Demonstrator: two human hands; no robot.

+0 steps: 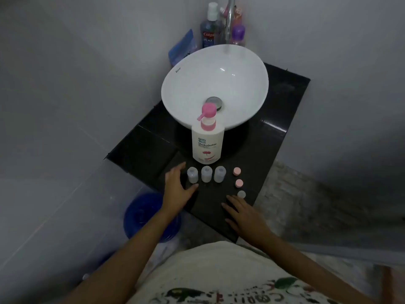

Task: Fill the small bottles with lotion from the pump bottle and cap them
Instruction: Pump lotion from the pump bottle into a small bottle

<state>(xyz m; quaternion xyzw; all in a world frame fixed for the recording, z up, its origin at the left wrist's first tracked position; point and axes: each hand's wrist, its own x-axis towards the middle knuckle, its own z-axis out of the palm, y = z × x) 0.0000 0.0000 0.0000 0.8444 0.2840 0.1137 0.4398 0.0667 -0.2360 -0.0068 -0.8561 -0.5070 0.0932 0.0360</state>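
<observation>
A white pump bottle [207, 143] with a pink pump head stands on the black counter [269, 145] in front of the basin. Three small translucent bottles stand uncapped in a row before it: left [192, 174], middle [206, 173], right [219, 173]. To their right lie two pink caps [237, 171] [239, 183] and one white cap [241, 194]. My left hand [176, 189] is open, fingers curved just left of the leftmost small bottle, not touching it. Flat on the counter's near edge rests my right hand [243, 216], open, just below the white cap.
A white basin [192, 69] with a faucet [230, 16] fills the back of the counter. Mouthwash [209, 29], a purple bottle [238, 34] and a blue packet [182, 48] stand behind it. A blue bucket [142, 213] sits on the floor to the left.
</observation>
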